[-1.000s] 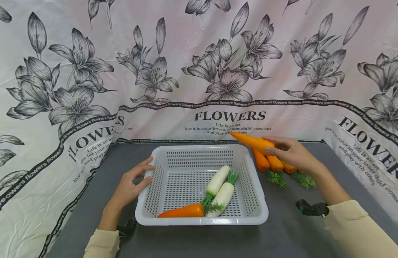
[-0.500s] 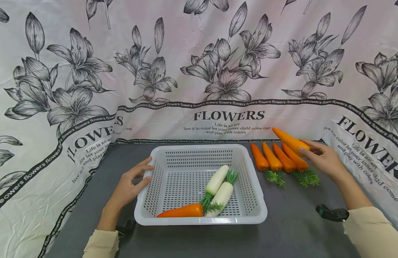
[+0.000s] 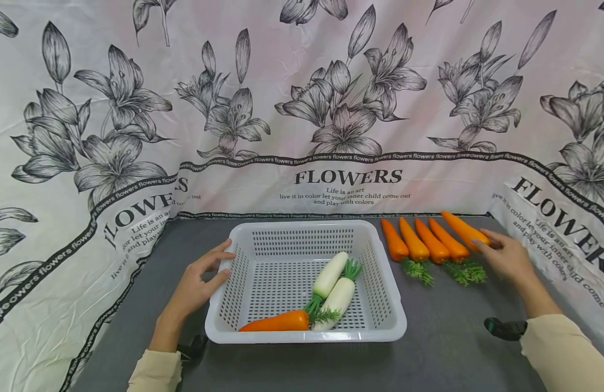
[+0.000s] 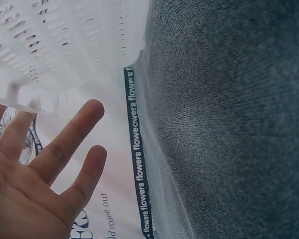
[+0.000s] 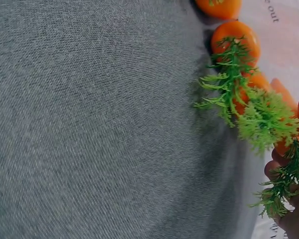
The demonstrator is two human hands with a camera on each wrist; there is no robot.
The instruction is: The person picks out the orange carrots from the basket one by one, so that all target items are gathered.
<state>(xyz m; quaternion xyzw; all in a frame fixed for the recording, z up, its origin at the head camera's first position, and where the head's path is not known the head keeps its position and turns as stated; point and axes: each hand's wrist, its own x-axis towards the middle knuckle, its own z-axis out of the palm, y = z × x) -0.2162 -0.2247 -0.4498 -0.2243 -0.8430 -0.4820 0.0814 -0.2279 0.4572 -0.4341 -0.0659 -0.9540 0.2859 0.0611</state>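
Observation:
In the head view my right hand (image 3: 506, 256) pinches an orange carrot (image 3: 461, 227) between thumb and fingers, at the right end of a row of several carrots (image 3: 431, 240). In the right wrist view, green fronds (image 5: 284, 181) hang over the hand's fingers. My left hand (image 3: 200, 277) rests its fingers on the left rim of a white perforated basket (image 3: 302, 336); in the left wrist view those fingers are mostly straight. Inside the basket lie two white radishes (image 3: 330, 272) with green tops and one carrot (image 3: 277, 321), its frond overlapping a radish.
A dark grey cloth (image 3: 429, 337) covers the table. Behind and at both sides hangs a white curtain (image 3: 351, 188) with flower prints. Each wrist wears a black camera (image 3: 505, 329) near a cream sleeve (image 3: 561, 343).
My right hand has carried its carrot from over the row's left part rightward, then lowered it beside the row's right end. My left hand stays at the basket rim.

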